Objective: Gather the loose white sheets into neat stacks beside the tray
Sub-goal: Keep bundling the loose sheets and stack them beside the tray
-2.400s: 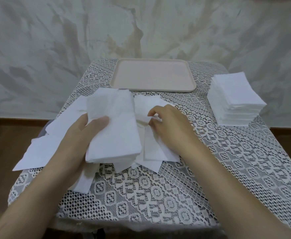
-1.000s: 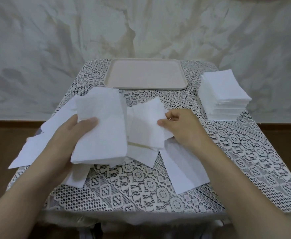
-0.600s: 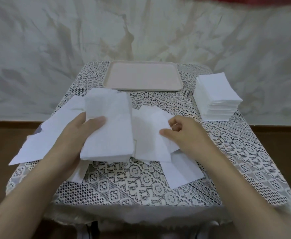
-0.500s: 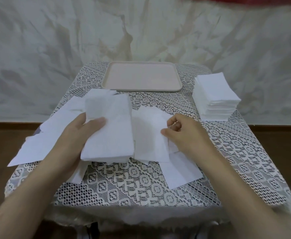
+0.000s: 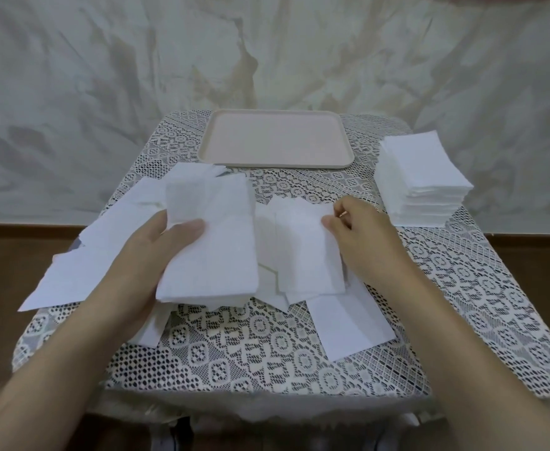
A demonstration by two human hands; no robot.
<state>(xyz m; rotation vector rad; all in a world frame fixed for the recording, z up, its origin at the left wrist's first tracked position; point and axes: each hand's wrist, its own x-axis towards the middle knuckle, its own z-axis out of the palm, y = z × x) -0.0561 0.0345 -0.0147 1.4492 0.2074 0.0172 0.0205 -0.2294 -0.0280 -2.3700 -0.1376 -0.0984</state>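
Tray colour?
Pale pink tray, nothing on it; seen in the head view.

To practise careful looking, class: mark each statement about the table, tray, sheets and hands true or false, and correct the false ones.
1. The tray holds no sheets. True.
2. The neat stack sits left of the tray. False: it sits to its right.
3. The left hand grips a bundle of sheets. True.
4. The right hand rests flat on bare tablecloth. False: its fingers pinch a loose sheet.
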